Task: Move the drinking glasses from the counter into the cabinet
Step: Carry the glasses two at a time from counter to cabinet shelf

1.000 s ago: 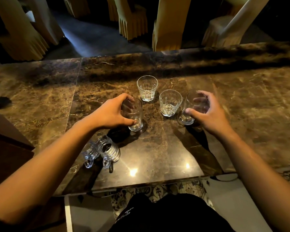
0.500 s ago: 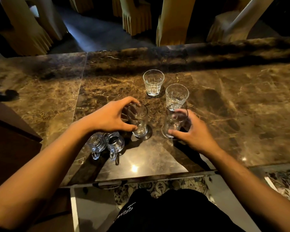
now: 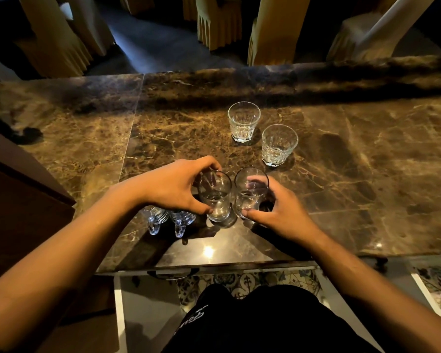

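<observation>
— Marble worktop [image 3: 367,174], brown and glossy, with draped chairs [image 3: 273,29] in the dark beyond it. Where do the glasses stand?

— Two are in the hands, near the front edge, rims almost touching. The left hand [image 3: 173,187] wraps the left glass [image 3: 215,196]; the right hand [image 3: 278,212] wraps the right glass [image 3: 250,192], thumb in front, fingers behind. Whether the bases have left the marble I cannot tell.

— How would they handle?

— Light, rigid and brittle, I would judge, and smooth enough to slip. Holding round the middle of the wall, as both hands do, looks sound. Held this close they could knock together.

— And the count?

— Six glass pieces in all. Two smooth glasses held, two faceted tumblers further back, one [image 3: 243,124] behind and one [image 3: 279,145] to its right, standing apart. Two small ribbed mugs [image 3: 168,217] with handles sit side by side under the left wrist. No cabinet interior shows.
</observation>
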{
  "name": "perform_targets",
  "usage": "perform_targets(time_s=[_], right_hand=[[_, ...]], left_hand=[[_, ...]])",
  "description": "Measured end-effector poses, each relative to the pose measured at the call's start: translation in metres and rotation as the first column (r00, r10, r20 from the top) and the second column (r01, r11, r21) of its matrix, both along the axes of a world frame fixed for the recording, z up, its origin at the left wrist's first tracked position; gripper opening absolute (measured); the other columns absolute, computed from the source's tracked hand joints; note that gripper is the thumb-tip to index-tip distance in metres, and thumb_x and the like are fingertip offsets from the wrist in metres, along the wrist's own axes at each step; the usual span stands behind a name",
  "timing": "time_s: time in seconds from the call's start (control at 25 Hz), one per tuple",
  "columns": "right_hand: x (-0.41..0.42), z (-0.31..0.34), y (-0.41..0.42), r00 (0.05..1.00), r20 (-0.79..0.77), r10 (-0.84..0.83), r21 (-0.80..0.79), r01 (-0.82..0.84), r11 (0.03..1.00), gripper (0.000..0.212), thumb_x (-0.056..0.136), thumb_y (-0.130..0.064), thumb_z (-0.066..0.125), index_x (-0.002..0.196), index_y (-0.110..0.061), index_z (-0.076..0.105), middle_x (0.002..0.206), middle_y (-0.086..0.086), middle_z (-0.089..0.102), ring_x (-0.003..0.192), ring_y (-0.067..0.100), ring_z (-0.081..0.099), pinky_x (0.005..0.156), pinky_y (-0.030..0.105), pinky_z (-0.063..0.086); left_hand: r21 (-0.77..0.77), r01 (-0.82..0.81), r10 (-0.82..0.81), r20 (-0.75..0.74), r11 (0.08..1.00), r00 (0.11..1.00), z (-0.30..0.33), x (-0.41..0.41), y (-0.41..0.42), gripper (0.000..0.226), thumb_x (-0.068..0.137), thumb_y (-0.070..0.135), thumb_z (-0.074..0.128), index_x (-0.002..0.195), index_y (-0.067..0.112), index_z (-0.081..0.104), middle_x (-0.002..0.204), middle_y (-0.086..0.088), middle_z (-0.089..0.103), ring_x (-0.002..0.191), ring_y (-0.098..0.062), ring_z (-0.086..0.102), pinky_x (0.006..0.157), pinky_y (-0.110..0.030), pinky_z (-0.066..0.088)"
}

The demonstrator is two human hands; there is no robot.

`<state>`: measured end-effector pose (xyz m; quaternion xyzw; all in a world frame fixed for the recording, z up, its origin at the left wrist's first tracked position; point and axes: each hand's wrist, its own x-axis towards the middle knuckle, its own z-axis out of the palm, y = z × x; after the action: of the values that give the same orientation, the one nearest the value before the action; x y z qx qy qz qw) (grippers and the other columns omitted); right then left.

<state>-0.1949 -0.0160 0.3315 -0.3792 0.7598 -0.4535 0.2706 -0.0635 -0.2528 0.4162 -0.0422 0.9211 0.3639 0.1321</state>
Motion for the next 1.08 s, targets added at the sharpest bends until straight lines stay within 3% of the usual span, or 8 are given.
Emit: perform_targets(time_s=[0.6,0.96,1.08], right_hand=[[0.008,-0.001,-0.002,0.998,0.054,0.026,-0.043,-0.024,0.999,0.065,0.073,-0.028,0.088,0.128,-0.043,0.057,0.121,-0.022,0.064,0.109,-0.002,0.064,0.087,0.007,0.049],[0.010,-0.005,-0.003,0.997,0.069,0.036,-0.056,-0.032,0.998,0.066,0.073,-0.028,0.088,0.130,-0.041,0.057,0.122,-0.018,0.063,0.110,-0.001,0.063,0.089,0.007,0.048],[0.008,-0.007,-0.002,0.996,0.073,0.048,-0.061,-0.043,0.997,0.069,0.074,-0.027,0.087,0.134,-0.039,0.055,0.125,-0.018,0.061,0.114,-0.002,0.060,0.089,0.008,0.047]], left_hand=[[0.049,0.012,-0.015,0.046,0.999,0.999,0.003,0.007,-0.004,0.070,0.070,0.027,0.091,0.125,0.036,0.050,0.112,0.015,0.070,0.101,0.002,0.067,0.094,-0.031,0.056],[0.039,0.036,-0.039,0.079,0.999,0.996,0.007,0.004,-0.006,0.074,0.068,0.029,0.092,0.127,0.037,0.048,0.117,0.012,0.069,0.106,-0.003,0.067,0.099,-0.038,0.054],[0.031,0.055,-0.059,0.132,0.998,0.990,0.009,0.005,-0.011,0.089,0.064,0.039,0.093,0.136,0.048,0.041,0.125,0.022,0.062,0.112,0.006,0.061,0.101,-0.026,0.050]])
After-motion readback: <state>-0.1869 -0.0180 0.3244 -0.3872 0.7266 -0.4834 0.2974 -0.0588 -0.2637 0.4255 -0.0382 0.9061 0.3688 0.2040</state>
